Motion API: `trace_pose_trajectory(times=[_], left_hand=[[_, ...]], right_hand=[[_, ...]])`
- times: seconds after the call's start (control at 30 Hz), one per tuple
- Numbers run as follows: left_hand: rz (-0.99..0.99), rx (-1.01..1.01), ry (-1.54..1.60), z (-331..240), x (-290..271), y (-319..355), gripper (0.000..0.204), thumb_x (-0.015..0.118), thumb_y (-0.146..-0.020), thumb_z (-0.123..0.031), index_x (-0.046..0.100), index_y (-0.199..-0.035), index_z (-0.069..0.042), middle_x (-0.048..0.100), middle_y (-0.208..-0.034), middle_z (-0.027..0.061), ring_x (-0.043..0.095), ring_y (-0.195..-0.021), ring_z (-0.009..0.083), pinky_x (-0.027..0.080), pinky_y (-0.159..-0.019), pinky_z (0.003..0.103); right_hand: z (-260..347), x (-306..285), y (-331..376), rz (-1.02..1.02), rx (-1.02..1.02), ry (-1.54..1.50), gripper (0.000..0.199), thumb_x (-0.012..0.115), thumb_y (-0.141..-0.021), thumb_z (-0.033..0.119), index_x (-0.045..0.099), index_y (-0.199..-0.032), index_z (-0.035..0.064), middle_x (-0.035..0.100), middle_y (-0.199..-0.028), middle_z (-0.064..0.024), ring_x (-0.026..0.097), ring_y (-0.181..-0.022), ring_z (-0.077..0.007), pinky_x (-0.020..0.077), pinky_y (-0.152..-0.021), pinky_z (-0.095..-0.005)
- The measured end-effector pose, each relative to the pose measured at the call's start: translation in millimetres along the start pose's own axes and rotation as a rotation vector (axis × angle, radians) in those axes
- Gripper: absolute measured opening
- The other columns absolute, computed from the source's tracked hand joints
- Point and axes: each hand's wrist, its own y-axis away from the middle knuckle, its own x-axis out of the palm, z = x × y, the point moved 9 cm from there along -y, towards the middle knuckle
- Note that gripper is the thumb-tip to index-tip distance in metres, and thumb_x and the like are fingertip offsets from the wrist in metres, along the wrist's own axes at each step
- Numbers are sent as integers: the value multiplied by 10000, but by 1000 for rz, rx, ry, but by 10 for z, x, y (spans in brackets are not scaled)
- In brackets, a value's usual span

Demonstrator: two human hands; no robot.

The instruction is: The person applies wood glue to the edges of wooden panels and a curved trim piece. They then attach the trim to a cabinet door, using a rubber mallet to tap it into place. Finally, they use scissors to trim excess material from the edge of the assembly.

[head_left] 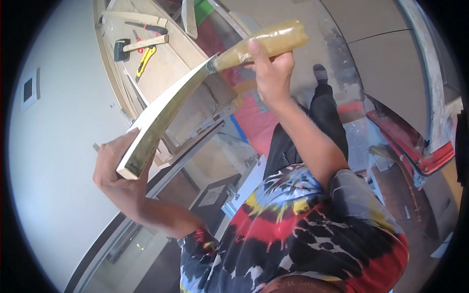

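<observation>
Workshop: tool-strewn wooden workbench (pixel 171 58)

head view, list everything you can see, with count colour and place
wide trowel blade: one, pale metal, smeared greenish, slanting across the centre, far end against the left hand
trowel handle: one, tan, wrapped in clear film, top centre, in the right hand
mallet: one, black head, wooden shaft, on the platform at upper left
utility knife: one, yellow and black, beside the mallet
pliers: one, red and black grips, above the mallet
wooden platform: one, light brown, upper left
wall: one, white, left side
wall plate: one, white, far left
left hand: one, at the blade's end
right hand: one, gripping the handle
</observation>
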Motion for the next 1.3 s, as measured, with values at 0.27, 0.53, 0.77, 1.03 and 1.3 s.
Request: trace_pose_trajectory(times=[0.27, 0.53, 0.77, 1.03, 1.3], left_hand=[[-37, -23, 35, 4, 12, -31, 367, 870, -631, -18, 763, -982, -27, 752, -897, 95, 685, -795, 210, 515, -747, 315], [-28, 10, -32, -22, 5, -40, 391, 872, -615, -2, 763, -989, -32, 754, -893, 92, 682, -791, 203, 512, -741, 311], [-2, -37, 13, -14, 10, -44, 365, 820, -676, 97, 754, -1018, -11, 726, -919, 81, 669, -837, 165, 527, -768, 289], [-12, -56, 11, -13, -11, -5, 432, 781, -624, 159, 745, -1028, 12, 722, -931, 108, 676, -860, 182, 561, -732, 293], [-36, -17, -10, -66, 0, -6, 420, 801, -587, 13, 759, -1003, -13, 745, -857, 129, 684, -780, 221, 509, -732, 304]], right_hand=[[-41, -33, -126, -9, -93, 98, 347, 763, -897, 169, 552, -1098, -18, 664, -985, -90, 649, -910, -173, 527, -823, -317], [98, 37, 18, 34, -131, -22, 346, 774, -890, 158, 558, -1098, -12, 667, -981, -82, 649, -895, -154, 529, -826, -311], [234, 141, 100, 90, -90, -84, 326, 783, -888, 167, 589, -1080, -11, 669, -981, -72, 642, -903, -148, 525, -829, -305], [-80, -129, -154, -21, -102, 76, 319, 766, -889, 140, 556, -1074, -12, 674, -953, -80, 650, -845, -149, 538, -789, -302], [-126, -91, -211, 27, -60, 40, 282, 729, -930, 143, 578, -1104, -19, 674, -994, -97, 668, -909, -146, 574, -773, -295]])
